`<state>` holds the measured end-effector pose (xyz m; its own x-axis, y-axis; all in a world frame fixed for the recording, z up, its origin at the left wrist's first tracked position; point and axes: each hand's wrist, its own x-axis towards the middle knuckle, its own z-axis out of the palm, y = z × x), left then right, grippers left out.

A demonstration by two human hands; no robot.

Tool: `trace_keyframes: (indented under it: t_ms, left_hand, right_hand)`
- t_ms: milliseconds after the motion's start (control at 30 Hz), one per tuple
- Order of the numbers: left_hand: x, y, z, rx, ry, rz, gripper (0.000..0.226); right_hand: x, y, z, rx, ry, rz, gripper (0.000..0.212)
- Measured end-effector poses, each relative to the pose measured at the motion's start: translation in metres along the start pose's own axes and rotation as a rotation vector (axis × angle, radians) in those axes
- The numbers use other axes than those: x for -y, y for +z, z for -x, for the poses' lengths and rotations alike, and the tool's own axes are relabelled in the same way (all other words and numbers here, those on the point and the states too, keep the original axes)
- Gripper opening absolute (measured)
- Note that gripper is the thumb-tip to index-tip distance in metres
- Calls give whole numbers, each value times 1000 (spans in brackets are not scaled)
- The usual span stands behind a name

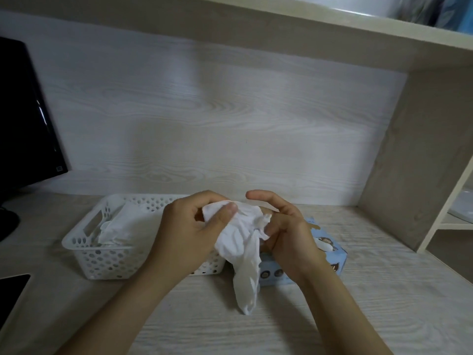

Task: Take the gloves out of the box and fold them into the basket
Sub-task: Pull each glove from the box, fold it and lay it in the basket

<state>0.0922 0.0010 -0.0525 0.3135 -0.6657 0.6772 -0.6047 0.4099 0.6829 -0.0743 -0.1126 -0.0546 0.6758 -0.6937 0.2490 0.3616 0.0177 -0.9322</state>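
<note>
Two hands work above the surface [332, 316], and between them is one white glove [243, 242]. There is also one basket [102, 260], one box [337, 262], one dark monitor [23, 111] at the far left, and one flat dark device [10, 290] at the near-left edge.

The glove is thin, limp and crumpled. It is bunched into creased folds at the top, and below that a long narrow part hangs down in front of the box. Its lowest tip comes down close to the surface, but I cannot tell whether it touches. The glove is held in the air, between the basket and the box and clear of both.

The left hand [189, 226] pinches the bunched top of the glove between thumb and curled fingers. The right hand [289, 239] has its fingers curled at the glove's right edge and its forefinger arched over the top. I cannot tell whether it actually grips the glove or only touches it.

The basket is white and perforated and stands on the surface to the left, partly behind the left hand. White folded gloves [120, 224] lie inside it, but they cannot be counted. The box is pale blue with small cartoon pictures and lies on the surface to the right, just beside the basket and largely hidden by the right hand. A bit of white material [326, 245] shows at its top.
</note>
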Motion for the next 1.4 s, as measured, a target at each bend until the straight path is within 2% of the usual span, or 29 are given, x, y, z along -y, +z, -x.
trace_keyframes:
  t_ms: [133,200,267,400,533,700,867,967,1033,1167,1300,1400]
  left_hand:
    - [4,0,-1,-71,-71,-7,10]
    - [4,1,0,-72,-91,0,7]
    - [2,1,0,-75,-104,21,8]
    - [-2,-1,0,-180,-109,77,5]
    - [-8,-3,1,-128,-119,52,17]
    - [-11,1,1,-40,-143,43,8]
    - [-7,4,-2,-34,-171,146,11]
    - [-3,4,-3,-56,-158,207,10]
    - [-2,4,-3,-88,-123,161,12]
    - [-2,-3,-7,-184,-89,135,15]
    - [-1,-18,-14,-201,-54,125,23]
    - [-2,-33,-22,-208,-41,144,29]
  right_hand:
    - [2,2,5,23,40,-77,52]
    - [1,3,6,-9,12,44,48]
    - [-1,5,6,-19,-41,222,33]
    - [-4,7,6,-25,-31,295,20]
    - [-4,10,6,-20,-27,254,25]
    - [-6,10,6,23,-42,238,25]
    - [-6,10,7,27,-14,213,23]
    - [-5,11,8,58,7,298,30]
    - [-1,12,9,65,17,366,25]
    - [19,19,7,12,54,512,7]
    - [32,31,5,-50,164,544,10]
    - [33,42,2,-197,206,451,15]
